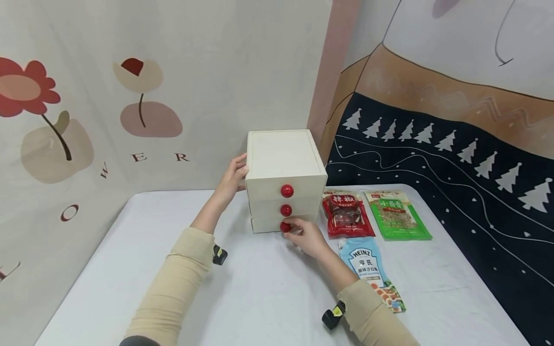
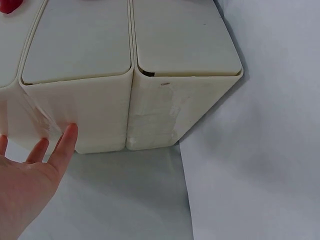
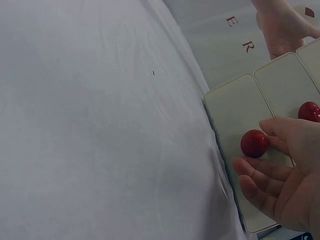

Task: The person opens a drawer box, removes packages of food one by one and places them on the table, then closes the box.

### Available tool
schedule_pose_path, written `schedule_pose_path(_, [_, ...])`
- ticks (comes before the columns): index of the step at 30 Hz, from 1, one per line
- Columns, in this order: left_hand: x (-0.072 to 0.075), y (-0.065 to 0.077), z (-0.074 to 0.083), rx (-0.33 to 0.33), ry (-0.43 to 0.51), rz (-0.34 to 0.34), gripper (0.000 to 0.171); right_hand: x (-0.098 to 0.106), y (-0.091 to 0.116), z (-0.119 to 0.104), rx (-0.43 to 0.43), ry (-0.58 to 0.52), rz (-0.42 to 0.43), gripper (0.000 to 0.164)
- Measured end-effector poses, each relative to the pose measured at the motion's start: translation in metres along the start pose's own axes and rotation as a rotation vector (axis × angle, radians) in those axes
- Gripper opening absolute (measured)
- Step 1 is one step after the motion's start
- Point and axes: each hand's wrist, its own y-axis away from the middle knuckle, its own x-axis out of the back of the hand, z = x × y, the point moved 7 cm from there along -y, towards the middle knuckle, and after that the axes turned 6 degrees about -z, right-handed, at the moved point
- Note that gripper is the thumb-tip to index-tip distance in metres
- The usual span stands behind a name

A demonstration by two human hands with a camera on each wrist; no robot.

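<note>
A small cream drawer box (image 1: 283,154) stands at the back of the table, with three drawers stacked one above another and a round red knob on each. My left hand (image 1: 233,178) rests against the box's left side; in the left wrist view its extended fingers (image 2: 65,147) touch the side wall. At the bottom drawer, my right hand (image 1: 308,238) has thumb and fingers round the lowest red knob (image 3: 253,144). Above that knob sit the middle knob (image 1: 285,210) and the top knob (image 1: 287,191). All the drawers look closed.
Right of the box lie a red food packet (image 1: 348,216) and a green packet (image 1: 398,216). A light-blue Heinz pouch (image 1: 368,264) lies nearer, partly behind the right forearm. A white cloth covers the table (image 1: 259,298); printed curtains (image 1: 216,72) hang close behind.
</note>
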Motion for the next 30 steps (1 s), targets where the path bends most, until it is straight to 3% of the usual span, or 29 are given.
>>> schedule_pose_path(3, [-0.001,0.002,0.003,0.008,-0.002,-0.03,0.057,0.001,0.002,-0.004,0.009,0.045,-0.03,0.043])
schedule_pose_path(10, [-0.005,0.016,0.029,0.028,-0.029,-0.096,0.06,0.001,0.003,-0.004,0.032,0.123,-0.094,0.051])
schedule_pose_path(14, [-0.004,0.02,0.031,0.055,-0.025,-0.125,0.06,0.004,0.005,-0.004,0.035,0.123,-0.112,0.053])
schedule_pose_path(20, [0.002,0.018,0.015,0.086,-0.008,-0.162,0.058,0.016,0.013,-0.012,0.082,0.151,-0.109,0.049])
schedule_pose_path(30, [0.014,0.021,-0.014,0.129,-0.102,-0.186,0.061,0.05,0.029,-0.021,0.06,0.202,-0.06,0.045])
